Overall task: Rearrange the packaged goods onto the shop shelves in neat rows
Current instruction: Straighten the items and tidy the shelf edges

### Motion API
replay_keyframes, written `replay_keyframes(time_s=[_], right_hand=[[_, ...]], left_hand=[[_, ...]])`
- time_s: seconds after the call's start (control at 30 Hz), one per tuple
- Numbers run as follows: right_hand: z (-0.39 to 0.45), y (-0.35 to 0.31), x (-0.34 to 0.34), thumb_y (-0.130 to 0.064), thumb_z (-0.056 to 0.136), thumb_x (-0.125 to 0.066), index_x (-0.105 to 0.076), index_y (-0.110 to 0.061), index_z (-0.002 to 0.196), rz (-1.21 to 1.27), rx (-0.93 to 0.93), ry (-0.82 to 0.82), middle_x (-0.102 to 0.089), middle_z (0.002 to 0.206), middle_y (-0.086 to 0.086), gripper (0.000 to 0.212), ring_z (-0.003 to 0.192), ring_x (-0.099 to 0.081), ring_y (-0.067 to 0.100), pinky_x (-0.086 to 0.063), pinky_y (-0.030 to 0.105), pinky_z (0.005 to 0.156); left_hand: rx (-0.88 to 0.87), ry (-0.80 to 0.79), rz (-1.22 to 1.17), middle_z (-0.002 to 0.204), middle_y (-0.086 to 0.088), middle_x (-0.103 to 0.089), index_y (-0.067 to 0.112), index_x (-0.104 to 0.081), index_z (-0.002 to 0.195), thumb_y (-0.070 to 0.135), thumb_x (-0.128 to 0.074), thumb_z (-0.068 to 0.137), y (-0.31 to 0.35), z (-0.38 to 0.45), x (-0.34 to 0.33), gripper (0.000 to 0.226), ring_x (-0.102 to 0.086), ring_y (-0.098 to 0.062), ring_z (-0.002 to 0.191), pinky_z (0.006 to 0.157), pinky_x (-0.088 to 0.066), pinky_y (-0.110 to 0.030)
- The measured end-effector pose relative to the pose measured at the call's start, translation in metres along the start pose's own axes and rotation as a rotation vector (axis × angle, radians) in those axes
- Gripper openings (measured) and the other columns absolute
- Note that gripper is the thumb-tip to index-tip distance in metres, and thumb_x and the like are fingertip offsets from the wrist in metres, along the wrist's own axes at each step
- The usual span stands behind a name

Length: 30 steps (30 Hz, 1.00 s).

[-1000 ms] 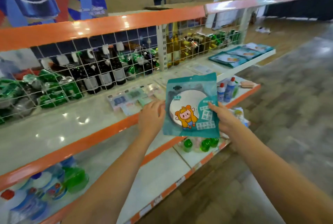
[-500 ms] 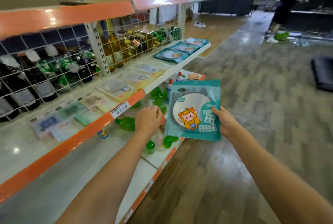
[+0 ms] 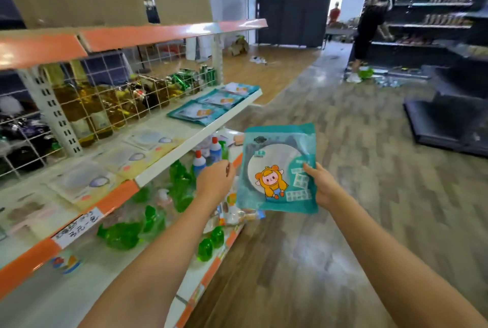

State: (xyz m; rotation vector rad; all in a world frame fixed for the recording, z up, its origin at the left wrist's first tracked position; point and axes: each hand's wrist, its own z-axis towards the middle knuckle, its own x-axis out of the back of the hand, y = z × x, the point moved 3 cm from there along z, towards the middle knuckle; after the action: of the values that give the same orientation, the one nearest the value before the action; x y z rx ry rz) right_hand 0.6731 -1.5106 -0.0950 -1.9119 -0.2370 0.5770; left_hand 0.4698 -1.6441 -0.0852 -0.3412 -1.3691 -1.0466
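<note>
Teal cartoon packet (image 3: 277, 169) is gripped at its right edge by right hand (image 3: 323, 186) | left hand (image 3: 215, 181) is held beside it, fingers loosely curled, holding nothing.

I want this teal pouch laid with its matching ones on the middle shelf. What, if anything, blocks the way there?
Nothing visible does. The right hand holds the teal pouch out over the aisle, and open air lies between it and the matching pouches at the shelf's far end.

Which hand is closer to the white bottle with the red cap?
Left. The left hand hovers just right of the white bottle. The right hand is farther right, holding the teal packet.
</note>
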Motion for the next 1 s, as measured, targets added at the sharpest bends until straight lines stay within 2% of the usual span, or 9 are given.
replay_keyframes(time_s=[0.13, 0.37, 0.43, 0.53, 0.63, 0.77, 0.87, 1.0], right_hand=[[0.033, -0.012, 0.018, -0.014, 0.1, -0.043, -0.053, -0.017, 0.093, 0.004, -0.005, 0.006, -0.061, 0.083, 0.004, 0.013, 0.07, -0.06, 0.019, -0.05, 0.034, 0.061], [0.103, -0.025, 0.033, -0.016, 0.1, -0.045, -0.054, -0.017, 0.094, 0.011, -0.038, 0.035, -0.063, 0.082, 0.004, 0.011, 0.069, -0.062, 0.018, -0.053, 0.034, 0.059], [0.126, -0.032, 0.033, -0.016, 0.099, -0.045, -0.054, -0.016, 0.093, 0.008, -0.035, 0.042, -0.063, 0.081, 0.003, 0.011, 0.067, -0.062, 0.017, -0.052, 0.033, 0.058], [0.163, -0.046, 0.03, -0.016, 0.099, -0.045, -0.054, -0.016, 0.092, 0.021, -0.026, 0.053, -0.063, 0.08, 0.003, 0.012, 0.063, -0.063, 0.016, -0.052, 0.032, 0.057], [0.199, -0.063, 0.025, -0.016, 0.099, -0.045, -0.054, -0.014, 0.097, 0.026, -0.022, 0.068, -0.063, 0.079, 0.003, 0.009, 0.062, -0.063, 0.016, -0.052, 0.034, 0.058], [0.238, -0.078, 0.017, -0.015, 0.099, -0.045, -0.054, -0.015, 0.095, 0.04, -0.016, 0.059, -0.062, 0.08, 0.004, 0.01, 0.068, -0.061, 0.017, -0.052, 0.034, 0.059], [0.263, -0.081, 0.016, -0.014, 0.099, -0.045, -0.055, -0.016, 0.095, 0.059, -0.032, 0.063, -0.063, 0.08, 0.004, 0.01, 0.061, -0.065, 0.015, -0.056, 0.031, 0.053], [0.297, -0.084, 0.019, -0.015, 0.099, -0.046, -0.055, -0.016, 0.094, 0.053, -0.059, 0.067, -0.063, 0.079, 0.004, 0.01, 0.058, -0.064, 0.013, -0.055, 0.028, 0.05]], left_hand=[[-0.002, -0.052, -0.07, 0.084, -0.011, -0.063, 0.014, -0.049, 0.076, 0.033, -0.034, 0.099, 0.025, 0.033, -0.03, 0.033, -0.058, -0.031, 0.077, 0.058, -0.035, -0.031], [-0.04, -0.111, -0.132, 0.079, -0.014, -0.061, 0.012, -0.044, 0.073, 0.032, -0.033, 0.1, 0.051, 0.1, -0.067, 0.036, -0.055, -0.031, 0.073, 0.057, -0.034, -0.032], [-0.052, -0.122, -0.147, 0.084, -0.016, -0.063, 0.011, -0.05, 0.078, 0.032, -0.033, 0.101, 0.055, 0.124, -0.075, 0.035, -0.057, -0.032, 0.077, 0.058, -0.035, -0.033], [-0.057, -0.119, -0.159, 0.088, -0.016, -0.066, 0.012, -0.06, 0.098, 0.032, -0.033, 0.1, 0.058, 0.165, -0.084, 0.034, -0.06, -0.032, 0.08, 0.063, -0.042, -0.034], [-0.047, -0.124, -0.165, 0.088, -0.016, -0.065, 0.009, -0.06, 0.087, 0.033, -0.031, 0.1, 0.06, 0.206, -0.093, 0.039, -0.059, -0.03, 0.079, 0.067, -0.046, -0.034], [-0.089, -0.142, -0.117, 0.082, -0.012, -0.062, 0.01, -0.055, 0.084, 0.033, -0.031, 0.101, 0.061, 0.253, -0.105, 0.037, -0.053, -0.025, 0.071, 0.056, -0.035, -0.029], [-0.123, -0.156, -0.113, 0.089, -0.013, -0.064, 0.01, -0.057, 0.093, 0.03, -0.031, 0.102, 0.066, 0.277, -0.117, 0.034, -0.051, -0.023, 0.072, 0.061, -0.035, -0.029], [-0.065, -0.181, -0.189, 0.09, -0.008, -0.061, 0.012, -0.058, 0.105, 0.032, -0.029, 0.102, 0.066, 0.307, -0.137, 0.035, -0.054, -0.023, 0.078, 0.066, -0.041, -0.03]])
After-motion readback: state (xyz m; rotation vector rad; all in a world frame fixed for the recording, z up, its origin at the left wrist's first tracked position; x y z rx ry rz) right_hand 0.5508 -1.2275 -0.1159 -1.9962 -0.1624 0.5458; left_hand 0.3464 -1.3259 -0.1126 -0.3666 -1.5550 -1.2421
